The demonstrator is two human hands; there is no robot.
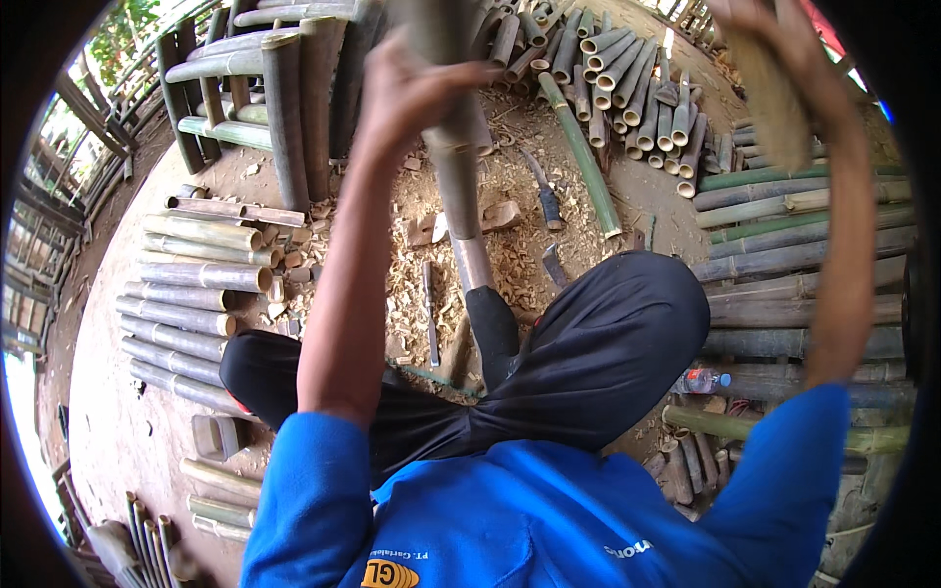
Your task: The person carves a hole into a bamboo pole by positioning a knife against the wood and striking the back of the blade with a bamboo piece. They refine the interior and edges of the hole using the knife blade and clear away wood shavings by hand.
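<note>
Raised in front of me, my left hand (pixel 412 93) is wrapped round an upright bamboo tube (pixel 455 181), whose top is blurred and runs out of the picture. Below the tube comes a paler, narrower piece (pixel 473 263), then a black sleeve-like part (pixel 492 328) by my crossed legs; how they join I cannot tell. High on the right, my right hand (pixel 779 39) is closed on a wooden mallet (pixel 769 103), smeared by motion and apart from the tube. On the chip-strewn ground lie a chisel (pixel 429 314), a curved knife (pixel 545 191) and a wood block (pixel 502 216).
Cut bamboo tubes lie in a row (pixel 181 318) on the left and in a pile (pixel 627 88) at the far side. Long bamboo poles (pixel 784 265) cover the right, beside a plastic bottle (pixel 701 381). A bamboo frame (pixel 235 88) stands far left. A green pole (pixel 583 162) slants across the chips.
</note>
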